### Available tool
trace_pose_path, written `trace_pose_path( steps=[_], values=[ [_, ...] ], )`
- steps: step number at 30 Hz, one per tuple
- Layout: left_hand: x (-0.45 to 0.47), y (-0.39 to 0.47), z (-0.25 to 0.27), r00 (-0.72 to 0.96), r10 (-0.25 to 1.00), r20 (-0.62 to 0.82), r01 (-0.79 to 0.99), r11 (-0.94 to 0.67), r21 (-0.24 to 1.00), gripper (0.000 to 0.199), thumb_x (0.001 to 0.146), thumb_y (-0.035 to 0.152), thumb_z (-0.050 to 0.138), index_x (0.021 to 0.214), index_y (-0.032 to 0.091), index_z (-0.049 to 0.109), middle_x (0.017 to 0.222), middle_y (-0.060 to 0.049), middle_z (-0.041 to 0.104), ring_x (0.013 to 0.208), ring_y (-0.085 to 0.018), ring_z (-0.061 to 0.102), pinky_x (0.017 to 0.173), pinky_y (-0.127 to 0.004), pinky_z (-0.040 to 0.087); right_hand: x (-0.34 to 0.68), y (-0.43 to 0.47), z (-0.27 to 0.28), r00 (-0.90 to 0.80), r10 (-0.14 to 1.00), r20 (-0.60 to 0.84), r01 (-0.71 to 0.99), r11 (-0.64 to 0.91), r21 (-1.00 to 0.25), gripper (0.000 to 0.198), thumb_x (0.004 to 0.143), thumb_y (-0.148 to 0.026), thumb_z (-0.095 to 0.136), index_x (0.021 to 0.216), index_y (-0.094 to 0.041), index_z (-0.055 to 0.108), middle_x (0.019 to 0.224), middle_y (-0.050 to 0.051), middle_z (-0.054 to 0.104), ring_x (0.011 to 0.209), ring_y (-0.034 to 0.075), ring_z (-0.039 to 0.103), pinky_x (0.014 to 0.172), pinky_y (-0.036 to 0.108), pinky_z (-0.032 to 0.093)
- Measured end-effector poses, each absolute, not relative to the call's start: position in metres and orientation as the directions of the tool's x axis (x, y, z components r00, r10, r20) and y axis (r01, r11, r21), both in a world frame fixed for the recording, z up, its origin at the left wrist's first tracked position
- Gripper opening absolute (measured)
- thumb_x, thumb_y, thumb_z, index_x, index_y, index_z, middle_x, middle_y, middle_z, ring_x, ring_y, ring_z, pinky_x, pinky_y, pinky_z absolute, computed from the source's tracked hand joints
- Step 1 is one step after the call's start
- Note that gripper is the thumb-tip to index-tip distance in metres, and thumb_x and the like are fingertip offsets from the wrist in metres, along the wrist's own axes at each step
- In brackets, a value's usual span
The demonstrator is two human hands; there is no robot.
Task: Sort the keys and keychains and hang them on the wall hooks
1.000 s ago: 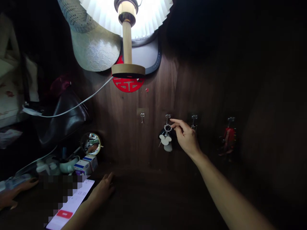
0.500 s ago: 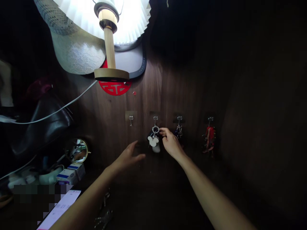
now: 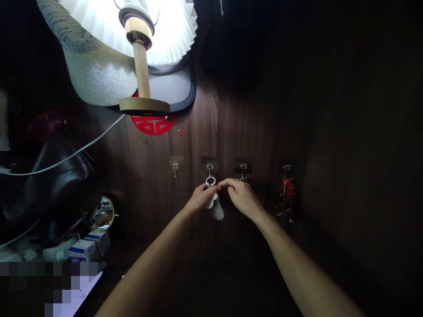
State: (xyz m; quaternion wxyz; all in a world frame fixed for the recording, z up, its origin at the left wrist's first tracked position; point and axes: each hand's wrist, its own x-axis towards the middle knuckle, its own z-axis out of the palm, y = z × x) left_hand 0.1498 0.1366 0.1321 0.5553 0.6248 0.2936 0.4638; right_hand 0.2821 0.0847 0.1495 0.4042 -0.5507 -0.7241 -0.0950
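Note:
A silver key ring with dangling tags hangs from the second wall hook. My left hand is closed on this bunch just beneath the ring, covering part of it. Below its fingers show a white rounded-ear tag and a greyish translucent fob. From the right, my right hand reaches in with its index finger stretched to the left fingertips beside the ring. Its other fingers are curled, and whatever they pinch is hidden. Behind this hand, the third hook carries a mostly covered ring.
A bare hook is at left; a red hanging bundle is on the rightmost hook. Above are a lit lamp, caps and a red cutout. Lower left hold a round mirror and small boxes.
My left hand has moved up and right from free air and closed on the hanging bunch. My right hand stays beside the ring. The view has shifted slightly.

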Motion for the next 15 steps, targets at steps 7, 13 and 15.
trace_pose_path(
  steps=[7, 13, 15],
  values=[
    [0.151, 0.148, 0.132, 0.394, 0.909, 0.133, -0.131, -0.087, 0.988, 0.011, 0.066, 0.023, 0.062, 0.066, 0.013, 0.058, 0.051, 0.003, 0.055, 0.045, -0.009, 0.051, 0.047, -0.02, 0.04, 0.272, 0.089, 0.177, -0.163, 0.729, 0.665, 0.986, 0.141, 0.087, 0.052, 0.083, -0.005, 0.036, 0.128, -0.03, 0.046, 0.103, 0.003, 0.063, 0.097, 0.018, 0.052, 0.081, 0.029, 0.038],
    [0.144, 0.136, 0.174, 0.554, 0.826, 0.105, -0.173, -0.009, 0.985, 0.015, 0.071, 0.028, 0.056, 0.066, 0.014, 0.058, 0.053, -0.001, 0.06, 0.05, -0.015, 0.06, 0.056, -0.027, 0.05, 0.275, 0.093, 0.181, -0.196, 0.75, 0.631, 0.98, 0.126, 0.154, 0.047, 0.083, -0.013, 0.046, 0.126, -0.031, 0.047, 0.101, 0.004, 0.063, 0.094, 0.02, 0.05, 0.079, 0.029, 0.036],
    [0.139, 0.131, 0.186, 0.551, 0.816, 0.174, -0.167, -0.096, 0.981, 0.018, 0.072, 0.031, 0.054, 0.067, 0.014, 0.058, 0.058, -0.003, 0.063, 0.054, -0.015, 0.062, 0.059, -0.028, 0.051, 0.275, 0.093, 0.182, -0.188, 0.762, 0.619, 0.982, 0.123, 0.147, 0.047, 0.081, -0.015, 0.049, 0.125, -0.031, 0.049, 0.1, 0.004, 0.063, 0.093, 0.02, 0.051, 0.077, 0.029, 0.037]
  ],
)
